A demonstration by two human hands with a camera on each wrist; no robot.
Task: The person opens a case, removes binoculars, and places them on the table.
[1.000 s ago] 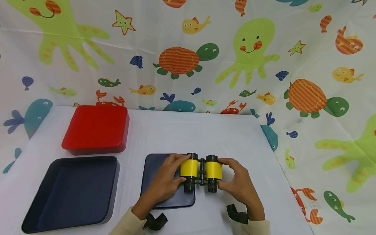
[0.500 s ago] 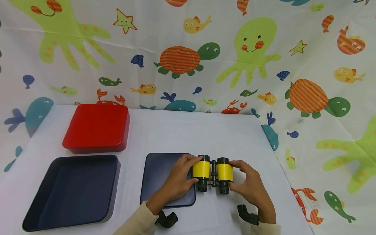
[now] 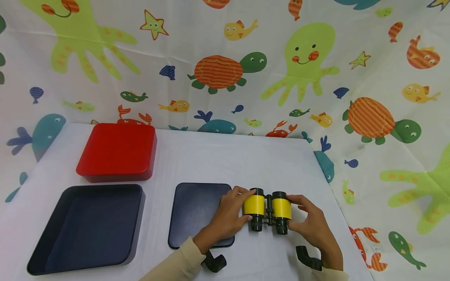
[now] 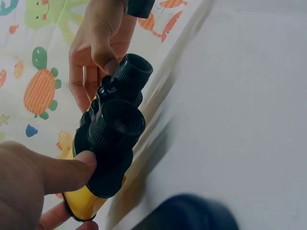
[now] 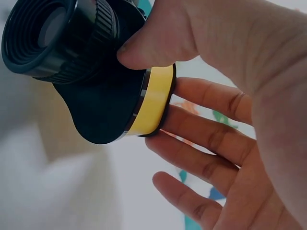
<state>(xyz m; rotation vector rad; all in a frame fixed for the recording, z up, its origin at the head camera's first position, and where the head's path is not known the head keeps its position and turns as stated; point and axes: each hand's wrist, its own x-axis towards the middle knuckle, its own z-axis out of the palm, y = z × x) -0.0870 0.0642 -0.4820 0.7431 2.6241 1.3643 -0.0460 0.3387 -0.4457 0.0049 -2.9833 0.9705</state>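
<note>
Yellow-and-black binoculars are held between both hands at the right half of the table, eyepieces toward the person. My left hand grips the left barrel, thumb near the eyepiece end and fingertips at the far end. On the other barrel, my right hand pinches the same way from the right. In the left wrist view the binoculars hang over the white surface, a shadow beneath them. The right wrist view shows the thumb on the black body of the binoculars and fingers against the front rim.
A dark flat lid lies left of the binoculars, partly under the left forearm. Farther left stand a dark open tray and, behind it, a red box. A cloth printed with sea animals hangs behind the white table.
Both hands have carried the binoculars to the right, from overlapping the dark lid to beside it. The grip looks the same, and the lid, tray and red box have stayed put.
</note>
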